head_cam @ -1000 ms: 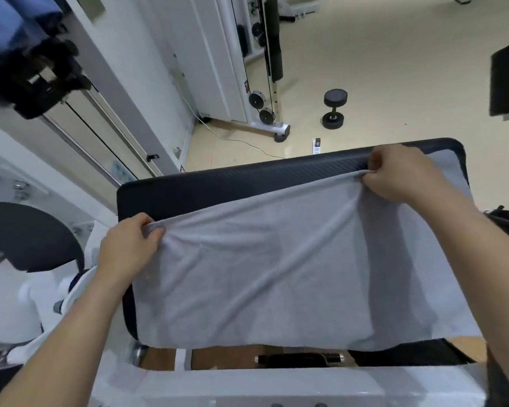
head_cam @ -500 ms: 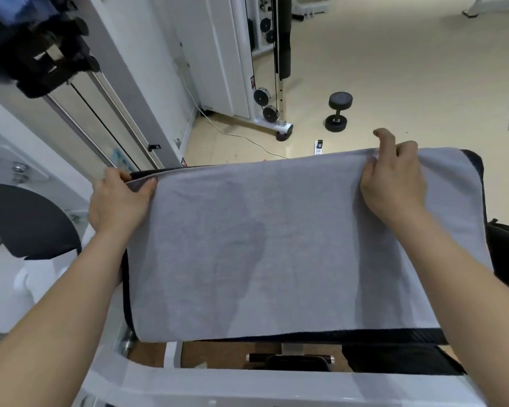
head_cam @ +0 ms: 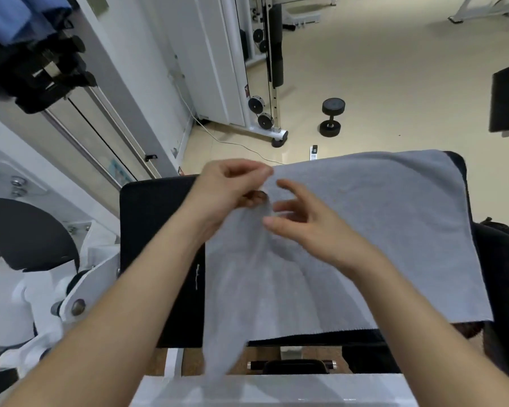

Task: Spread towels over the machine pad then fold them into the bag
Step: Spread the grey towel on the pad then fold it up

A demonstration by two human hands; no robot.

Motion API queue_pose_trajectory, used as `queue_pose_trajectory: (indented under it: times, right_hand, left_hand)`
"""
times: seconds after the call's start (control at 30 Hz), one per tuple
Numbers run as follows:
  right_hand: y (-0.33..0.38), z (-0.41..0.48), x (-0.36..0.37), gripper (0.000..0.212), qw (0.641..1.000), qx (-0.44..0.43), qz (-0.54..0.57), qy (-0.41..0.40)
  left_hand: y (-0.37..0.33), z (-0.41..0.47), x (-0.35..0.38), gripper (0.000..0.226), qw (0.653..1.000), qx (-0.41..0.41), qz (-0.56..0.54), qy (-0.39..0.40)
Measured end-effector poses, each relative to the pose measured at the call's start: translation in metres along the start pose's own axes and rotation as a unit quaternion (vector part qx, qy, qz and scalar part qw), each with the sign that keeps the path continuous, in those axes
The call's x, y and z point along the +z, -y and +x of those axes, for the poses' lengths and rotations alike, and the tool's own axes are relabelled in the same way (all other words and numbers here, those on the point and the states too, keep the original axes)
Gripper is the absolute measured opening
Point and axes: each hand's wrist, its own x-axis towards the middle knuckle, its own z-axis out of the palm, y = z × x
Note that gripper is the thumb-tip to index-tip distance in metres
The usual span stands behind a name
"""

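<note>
Nearest: white machine frame (head_cam: 276,389) across the bottom of view. A loose tail of the grey towel (head_cam: 379,230) hangs past the pad's near edge, down to that frame.

Middle: the towel lies over the right and centre of the black machine pad (head_cam: 156,230). The pad's left part is bare. The towel's left side is raised off the pad and drawn toward the middle.

Left hand (head_cam: 229,192): grip pinching the lifted far edge of the towel, fingers curled. Right hand (head_cam: 312,227): fingers spread and holding nothing, just beside the raised fold. Cannot tell whether it touches the cloth.

Step, as I read it: first fold under way, nothing bagged yet. A dark shape (head_cam: 506,259) at the right edge may be the bag; cannot tell.

Risks:
- Only the far edge is held, so the hanging tail could lag and skew the fold.
- The tail's weight may drag the cloth off the near edge.
- The pad looks smooth, so the flat half could slide if nothing pins it.

Far: floor with a dumbbell (head_cam: 331,117) and a cable machine (head_cam: 265,83).
</note>
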Motion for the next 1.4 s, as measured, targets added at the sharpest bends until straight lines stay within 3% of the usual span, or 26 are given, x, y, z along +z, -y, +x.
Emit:
queue_pose_trajectory:
  times: [0.03, 0.13, 0.27, 0.33, 0.43, 0.5, 0.6, 0.67, 0.8, 0.87, 0.93, 1.03, 1.1, 1.23, 1.4]
  right_hand:
    - [-0.004, 0.001, 0.006, 0.059, 0.999, -0.009, 0.032, 0.008]
    - [-0.012, 0.006, 0.002, 0.036, 0.993, -0.044, 0.003, -0.114]
    - [-0.027, 0.01, -0.027, 0.017, 0.988, -0.018, -0.068, -0.14]
    - [-0.027, 0.009, -0.05, 0.011, 0.975, -0.013, -0.105, -0.193]
    - [-0.03, 0.009, -0.102, 0.031, 0.88, -0.013, -0.296, -0.372]
    - [-0.035, 0.012, -0.132, 0.048, 0.83, 0.043, -0.365, -0.42]
    - [-0.043, 0.02, -0.156, 0.052, 0.824, 0.119, -0.368, -0.413]
    - [-0.044, 0.025, -0.163, 0.049, 0.826, 0.109, -0.355, -0.425]
    - [-0.041, 0.029, -0.164, 0.056, 0.885, 0.079, -0.194, -0.416]
    - [-0.037, 0.025, -0.157, 0.046, 0.91, 0.07, -0.082, -0.4]
    - [-0.027, 0.013, -0.138, 0.036, 0.928, 0.049, 0.032, -0.368]
    - [-0.019, -0.005, -0.097, 0.013, 0.946, 0.009, 0.059, -0.318]
    - [-0.013, -0.016, -0.071, 0.008, 0.959, -0.009, 0.051, -0.278]
    - [-0.007, -0.033, -0.044, 0.012, 0.976, 0.008, 0.079, -0.204]
    - [0.002, -0.05, -0.039, 0.011, 0.971, 0.021, 0.222, -0.086]
  left_hand:
    - [0.002, 0.001, 0.008, 0.014, 0.999, -0.001, 0.004, 0.041]
    - [0.006, 0.004, 0.022, 0.029, 0.989, 0.014, 0.096, 0.109]
    - [0.011, 0.012, 0.044, 0.012, 0.952, 0.108, 0.287, 0.006]
    - [0.019, 0.019, 0.054, 0.012, 0.933, 0.145, 0.328, 0.001]
    - [0.04, 0.034, 0.065, 0.017, 0.905, 0.163, 0.392, 0.008]
    - [0.051, 0.041, 0.07, 0.019, 0.897, 0.166, 0.409, 0.004]
    - [0.058, 0.045, 0.074, 0.02, 0.894, 0.166, 0.417, -0.021]
    - [0.058, 0.046, 0.077, 0.018, 0.89, 0.168, 0.423, -0.032]
    - [0.058, 0.044, 0.078, 0.016, 0.886, 0.178, 0.426, -0.039]
    - [0.059, 0.041, 0.076, 0.014, 0.885, 0.2, 0.418, -0.05]
    - [0.06, 0.035, 0.074, 0.011, 0.862, 0.251, 0.434, -0.077]
    - [0.055, 0.022, 0.07, 0.011, 0.838, 0.323, 0.436, -0.066]
    - [0.045, 0.007, 0.067, 0.011, 0.858, 0.34, 0.384, -0.031]
    - [0.025, -0.024, 0.063, 0.009, 0.942, 0.231, 0.243, -0.002]
    - [0.018, -0.049, 0.052, 0.012, 0.973, 0.18, 0.143, 0.006]
